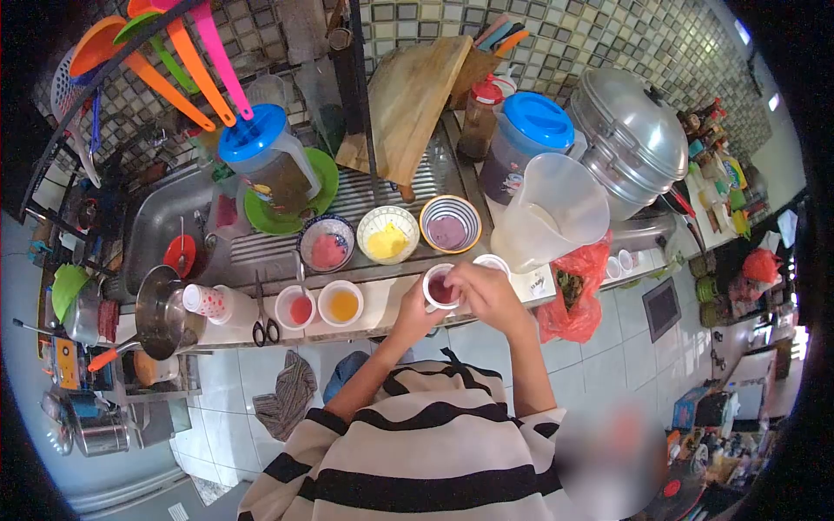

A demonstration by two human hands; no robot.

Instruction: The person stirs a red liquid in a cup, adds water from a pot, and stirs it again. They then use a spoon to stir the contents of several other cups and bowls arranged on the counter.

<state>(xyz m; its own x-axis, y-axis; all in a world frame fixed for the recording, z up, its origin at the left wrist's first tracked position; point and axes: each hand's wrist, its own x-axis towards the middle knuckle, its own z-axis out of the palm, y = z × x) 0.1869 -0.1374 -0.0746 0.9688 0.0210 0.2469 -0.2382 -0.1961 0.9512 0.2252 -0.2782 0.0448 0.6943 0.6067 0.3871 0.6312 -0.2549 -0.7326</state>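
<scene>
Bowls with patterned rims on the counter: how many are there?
3, in a row by the sink: pink-filled bowl, yellow-filled bowl, purple-filled bowl. More may be hidden behind the jugs.

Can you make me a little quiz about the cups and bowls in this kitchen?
1. True or false: both hands hold the cup of dark red liquid.
2. What colour is the paste in the middle bowl?
3. What lies left of the cup of red liquid: A scissors, B spoon, C knife?

Key: 1 true, the left hand and right hand hold it. 2 yellow. 3 A, the scissors.
</scene>
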